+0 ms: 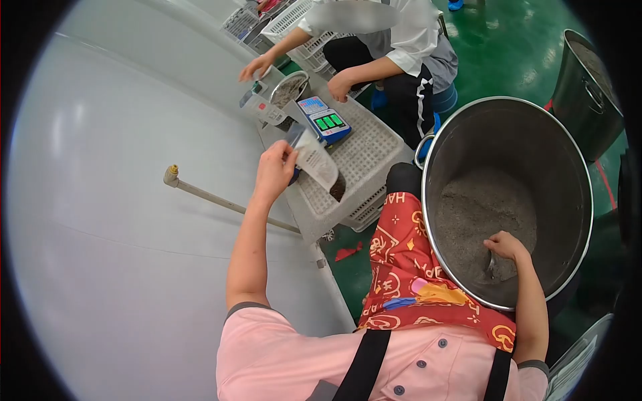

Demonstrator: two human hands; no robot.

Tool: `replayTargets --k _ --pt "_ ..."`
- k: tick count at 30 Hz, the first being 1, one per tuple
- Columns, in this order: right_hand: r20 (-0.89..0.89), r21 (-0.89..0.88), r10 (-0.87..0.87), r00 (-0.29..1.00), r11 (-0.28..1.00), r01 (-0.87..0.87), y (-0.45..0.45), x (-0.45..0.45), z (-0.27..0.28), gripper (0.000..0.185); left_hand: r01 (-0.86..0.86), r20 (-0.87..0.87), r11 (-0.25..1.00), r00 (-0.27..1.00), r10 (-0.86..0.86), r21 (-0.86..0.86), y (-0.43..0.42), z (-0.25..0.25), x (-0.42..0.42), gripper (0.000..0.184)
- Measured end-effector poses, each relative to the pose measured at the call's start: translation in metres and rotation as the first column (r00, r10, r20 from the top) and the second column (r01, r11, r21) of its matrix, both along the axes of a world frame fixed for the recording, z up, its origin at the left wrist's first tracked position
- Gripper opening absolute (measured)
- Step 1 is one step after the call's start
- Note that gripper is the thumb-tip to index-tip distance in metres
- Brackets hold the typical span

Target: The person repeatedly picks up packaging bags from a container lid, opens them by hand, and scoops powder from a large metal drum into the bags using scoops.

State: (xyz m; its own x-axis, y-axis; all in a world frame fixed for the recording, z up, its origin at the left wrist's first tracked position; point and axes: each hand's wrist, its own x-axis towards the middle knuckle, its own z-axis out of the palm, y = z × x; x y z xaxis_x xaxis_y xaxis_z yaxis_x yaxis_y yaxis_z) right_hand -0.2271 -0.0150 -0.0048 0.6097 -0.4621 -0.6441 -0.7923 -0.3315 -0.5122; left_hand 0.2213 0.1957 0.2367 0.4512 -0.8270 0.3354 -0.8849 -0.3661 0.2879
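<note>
My left hand (pixel 274 172) is closed on the top edge of a pouch (pixel 315 160), pale with a clear window and some dark contents at its lower corner. The pouch hangs tilted above a white plastic crate, near the digital scale (pixel 326 120) with its lit green display. My right hand (pixel 507 246) is down inside a large metal barrel (pixel 435 220), wrapped round the handle of a small metal scoop (pixel 492 269). The scoop's end sits in the grey, grainy powder (pixel 485 204) at the bottom of the barrel.
Across the crate (pixel 374 144) sits a co-worker (pixel 401 47), one hand reaching toward another pouch (pixel 262 107) beside a metal bowl (pixel 289 90). A second metal barrel (pixel 588 100) stands at the far right. Along the left wall (pixel 134 220) runs a pipe (pixel 227 202).
</note>
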Motion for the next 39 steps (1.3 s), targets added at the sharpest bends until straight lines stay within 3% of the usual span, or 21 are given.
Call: replayTargets --k 6,10,13,15,16,19,21,23,24,25,26,27,28,29,31,33,35,36,37,38,39 --pt "-0.041 0.008 0.019 0.999 1.000 -0.019 0.007 -0.004 0.003 0.033 -0.217 0.013 0.976 0.976 0.217 -0.033 0.038 -0.099 0.073 0.011" --pt "-0.037 -0.028 0.010 0.999 1.000 -0.011 0.005 -0.009 -0.002 0.033 -0.314 -0.075 0.937 0.949 0.306 -0.152 0.053 -0.110 0.080 0.013" --pt "0.008 -0.066 0.015 1.000 0.998 -0.014 -0.002 -0.013 -0.005 0.034 -0.185 0.196 0.971 0.957 0.213 -0.155 0.037 -0.067 0.045 0.028" --pt "0.025 -0.051 -0.030 0.999 0.998 0.031 -0.006 -0.009 -0.002 0.035 -0.056 0.202 0.996 0.977 0.068 -0.066 0.012 -0.036 0.002 0.036" --pt "0.055 -0.045 -0.032 0.998 0.998 0.034 -0.006 -0.008 -0.003 0.035 0.090 0.199 0.995 0.977 -0.082 -0.033 -0.004 -0.019 -0.026 0.039" --pt "0.075 -0.039 -0.015 0.997 0.999 0.018 -0.009 -0.008 -0.008 0.038 0.503 0.255 0.864 0.837 -0.485 -0.009 -0.046 0.004 -0.100 0.048" --pt "0.168 -0.073 -0.036 0.985 0.996 0.049 -0.013 -0.012 0.006 0.039 0.643 0.049 0.765 0.766 -0.641 -0.039 -0.068 0.018 -0.143 0.051" --pt "0.439 -0.028 -0.134 0.888 0.986 0.163 -0.021 -0.016 0.044 0.039 0.733 -0.207 0.673 0.647 -0.734 -0.095 -0.088 0.025 -0.171 0.055" --pt "0.538 0.018 -0.247 0.806 0.959 0.282 -0.022 -0.019 0.066 0.039 0.819 -0.524 0.567 0.447 -0.725 -0.085 -0.099 0.026 -0.173 0.055" --pt "0.625 0.080 -0.347 0.699 0.919 0.385 -0.022 -0.022 0.091 0.039 0.797 -0.728 0.482 0.079 -0.681 -0.364 -0.116 0.015 -0.179 0.057" --pt "0.701 -0.008 -0.296 0.649 0.907 0.422 -0.024 -0.023 0.118 0.040 0.662 -0.769 0.448 -0.323 -0.552 -0.601 -0.135 -0.005 -0.185 0.060" --pt "0.764 -0.082 -0.239 0.600 0.885 0.457 -0.022 -0.023 0.148 0.042 0.450 -0.641 0.487 -0.678 -0.358 -0.748 -0.147 -0.019 -0.196 0.063" --pt "0.808 -0.224 -0.147 0.570 0.819 0.529 -0.014 -0.020 0.179 0.044 0.271 -0.610 0.679 -0.722 -0.326 -0.683 -0.155 -0.022 -0.216 0.074" --pt "0.835 -0.355 -0.044 0.549 0.719 0.597 -0.004 -0.016 0.210 0.047 0.174 -0.581 0.750 -0.749 -0.320 -0.638 -0.165 -0.032 -0.230 0.074" --pt "0.885 -0.430 0.144 0.443 0.617 0.659 0.020 -0.012 0.261 0.052 0.076 -0.522 0.800 -0.794 -0.312 -0.595 -0.174 -0.045 -0.252 0.075" --pt "0.879 -0.467 0.355 0.318 0.508 0.724 0.037 -0.009 0.279 0.055 0.002 -0.445 0.808 -0.836 -0.323 -0.590 -0.177 -0.051 -0.266 0.076" --pt "0.765 -0.632 0.504 0.401 0.473 0.614 0.042 0.007 0.263 0.056 0.002 -0.471 0.805 -0.813 -0.344 -0.593 -0.175 -0.052 -0.281 0.082" --pt "0.648 -0.760 0.464 0.604 0.445 0.474 0.037 0.030 0.234 0.056 0.006 -0.454 0.798 -0.825 -0.336 -0.602 -0.172 -0.053 -0.287 0.083" --pt "0.700 -0.686 0.398 0.593 0.606 0.402 0.020 0.051 0.178 0.053 0.013 -0.438 0.792 -0.839 -0.324 -0.611 -0.168 -0.056 -0.293 0.084" --pt "0.734 -0.598 0.293 0.613 0.707 0.377 0.008 0.052 0.148 0.053 -0.097 -0.489 0.921 -0.824 -0.287 -0.377 -0.167 -0.065 -0.284 0.086" --pt "0.738 -0.506 0.118 0.664 0.748 0.430 0.001 0.044 0.128 0.055 -0.027 -0.429 0.901 -0.873 -0.233 -0.433 -0.160 -0.063 -0.271 0.085"
